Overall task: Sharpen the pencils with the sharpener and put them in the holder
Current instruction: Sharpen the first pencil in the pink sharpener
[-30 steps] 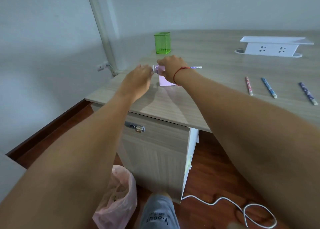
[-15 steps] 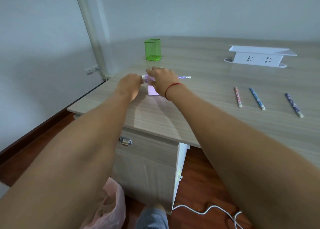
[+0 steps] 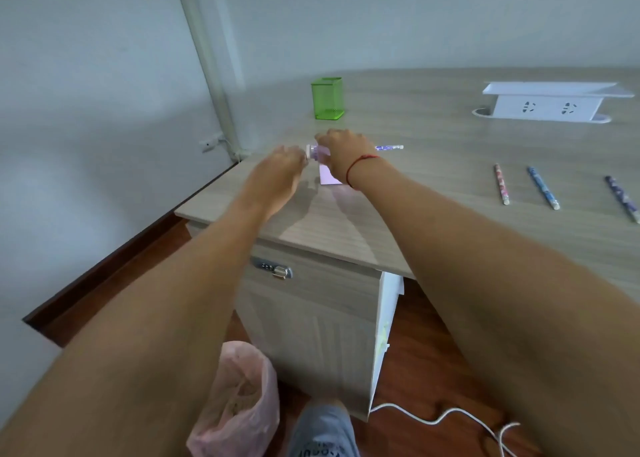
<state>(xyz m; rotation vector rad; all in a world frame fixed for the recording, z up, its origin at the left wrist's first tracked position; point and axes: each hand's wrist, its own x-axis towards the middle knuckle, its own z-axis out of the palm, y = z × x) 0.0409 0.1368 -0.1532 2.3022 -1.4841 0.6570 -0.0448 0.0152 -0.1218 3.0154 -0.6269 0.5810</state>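
Located at the near left part of the desk (image 3: pixel 433 138): pink sharpener (image 3: pixel 325 176), standing on the surface, held from above by the right hand (image 3: pixel 341 151), fingers curled over its top. Red string (image 3: pixel 360 163) round that wrist. Inserted in the sharpener's right side: patterned pencil (image 3: pixel 389 148), lying level, free end pointing right. At the sharpener's left end: white crank knob (image 3: pixel 309 151), met by the fingertips of the left hand (image 3: pixel 280 169); hand blurred, back turned to the camera, so cannot tell whether pinching the knob or only touching it. Behind the sharpener and apart from it: green mesh holder (image 3: pixel 327 98), upright, contents not discernible. Well to the right on the desk, side by side and apart: pink pencil (image 3: pixel 501 183), blue pencil (image 3: pixel 543 187), dark pencil (image 3: pixel 621 197). At the far right: white socket unit (image 3: pixel 547 105). Below the desk edge: drawer lock (image 3: pixel 277 269), pink bag (image 3: pixel 239 397), white cable (image 3: pixel 443 418) on the wooden floor.
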